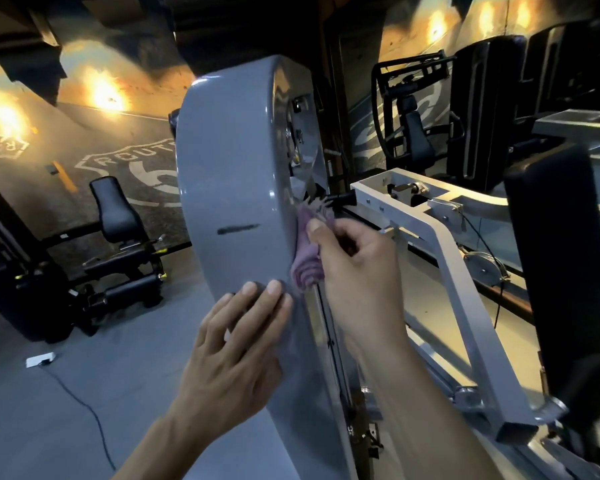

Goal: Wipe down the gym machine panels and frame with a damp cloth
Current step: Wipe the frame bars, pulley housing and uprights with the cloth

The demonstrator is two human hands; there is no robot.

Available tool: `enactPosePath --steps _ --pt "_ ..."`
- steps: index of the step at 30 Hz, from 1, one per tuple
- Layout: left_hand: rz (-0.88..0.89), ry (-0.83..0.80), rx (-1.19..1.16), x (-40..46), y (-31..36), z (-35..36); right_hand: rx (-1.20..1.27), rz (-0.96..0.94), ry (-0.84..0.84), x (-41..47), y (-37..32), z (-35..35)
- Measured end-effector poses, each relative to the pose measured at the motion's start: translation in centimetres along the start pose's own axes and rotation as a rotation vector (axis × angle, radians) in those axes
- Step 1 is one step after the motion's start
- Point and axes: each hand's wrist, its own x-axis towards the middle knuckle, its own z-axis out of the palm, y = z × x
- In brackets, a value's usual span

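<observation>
While the purple cloth [309,251] rubs the grey panel [229,174] edge, right hand [357,268] clutches it bunched.
Left hand [236,348] just below, fingers flat on panel, prob. bracing; white frame [458,271] to the right, untouched.

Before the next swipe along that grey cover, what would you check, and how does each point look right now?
1. Cloth held firmly: ok. The right hand grips the purple cloth bunched up.
2. Cloth touching the surface: ok. It lies against the right edge of the grey panel.
3. Machine steadied: ok. The left hand rests flat on the panel with straight fingers.
4. Dirt left: not ok. A dark streak sits on the panel face.
5. Cloth damp: cannot tell.
6. Snag risk: not ok. The cloth's top is close to the bracket of the white frame.
</observation>
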Motion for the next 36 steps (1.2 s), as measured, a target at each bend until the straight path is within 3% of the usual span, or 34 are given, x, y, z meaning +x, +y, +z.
enactPosePath --steps 8,16,24,30,36 --pt "-0.052 -0.024 0.067 0.4 0.8 -0.5 0.062 0.049 -0.076 -2.4 3.2 -2.0" --pt "-0.245 -0.092 0.232 3.5 3.0 -3.5 0.176 -0.129 -0.242 4.8 -1.3 -0.8" --pt "-0.475 -0.172 0.222 9.4 2.4 -6.7 0.355 0.039 -0.42 2.8 0.0 -2.8" --pt "-0.548 -0.179 0.206 11.8 1.8 -7.5 0.321 -0.251 -0.359 8.6 -3.6 -0.7" --pt "-0.529 -0.098 0.17 11.8 1.2 -7.3 0.153 -0.577 -0.399 4.1 -0.1 -1.9"
